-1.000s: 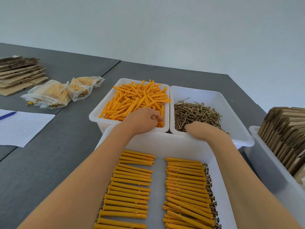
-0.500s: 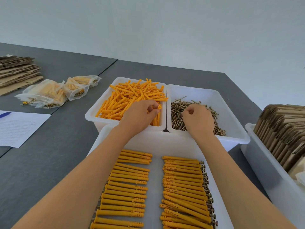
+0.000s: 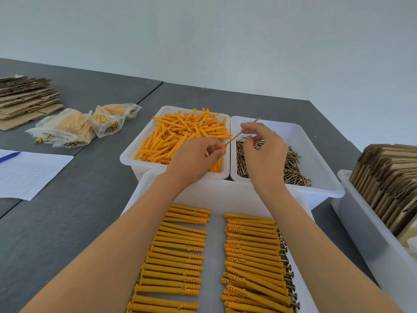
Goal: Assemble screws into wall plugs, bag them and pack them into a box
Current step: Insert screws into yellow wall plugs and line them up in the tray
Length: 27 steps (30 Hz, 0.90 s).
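Above the seam between two white plastic bins, the left hand [image 3: 194,158] pinches a single orange plastic wall plug [image 3: 220,150], whose open end pokes out past the thumb and forefinger. The right hand [image 3: 262,150] pinches a long brass-coloured screw [image 3: 241,133] near its middle; the screw's tip sits at the plug's mouth while its other end slants up and away. Below lie the bin of loose orange plugs [image 3: 180,134] and the bin of loose screws [image 3: 291,166]. Nearer, a white tray [image 3: 214,256] holds two rows of assembled plugs.
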Motion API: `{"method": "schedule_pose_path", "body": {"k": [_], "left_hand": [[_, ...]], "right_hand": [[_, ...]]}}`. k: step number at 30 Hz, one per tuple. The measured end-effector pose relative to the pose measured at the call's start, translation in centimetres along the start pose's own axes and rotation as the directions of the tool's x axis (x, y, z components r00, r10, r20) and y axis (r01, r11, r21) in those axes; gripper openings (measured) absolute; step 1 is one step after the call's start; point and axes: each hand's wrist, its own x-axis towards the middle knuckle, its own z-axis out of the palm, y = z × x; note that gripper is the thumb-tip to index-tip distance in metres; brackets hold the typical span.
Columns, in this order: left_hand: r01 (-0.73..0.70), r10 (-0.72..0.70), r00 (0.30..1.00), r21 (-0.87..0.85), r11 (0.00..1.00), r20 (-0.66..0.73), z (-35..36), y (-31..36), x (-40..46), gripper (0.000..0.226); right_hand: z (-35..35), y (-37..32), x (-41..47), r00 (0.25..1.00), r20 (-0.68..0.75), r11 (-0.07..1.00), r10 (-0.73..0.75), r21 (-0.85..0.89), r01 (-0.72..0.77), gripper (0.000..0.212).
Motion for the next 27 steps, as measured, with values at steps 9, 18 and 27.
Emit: {"method": "schedule_pose_path", "body": {"k": [9,18,27], "left_hand": [[-0.047,0.047,0.999,-0.001,0.999,0.008,-0.1,0.2,-0.1,0.012],[-0.102,0.102,0.995,0.025,0.994,0.012,-0.2,0.4,-0.3,0.011],[-0.116,0.115,0.993,0.048,0.992,0.032,-0.2,0.4,-0.1,0.016]], "right_hand": [[0.4,0.6,-0.3,0.999,0.021,0.986,-0.029,-0.165,0.032,0.031],[0.7,1.1,-0.4,0.993,0.026,0.993,0.113,-0.032,-0.112,0.016],[0.7,-0.2,-0.5,0.979,0.087,0.934,0.183,0.296,-0.201,0.036]]}}
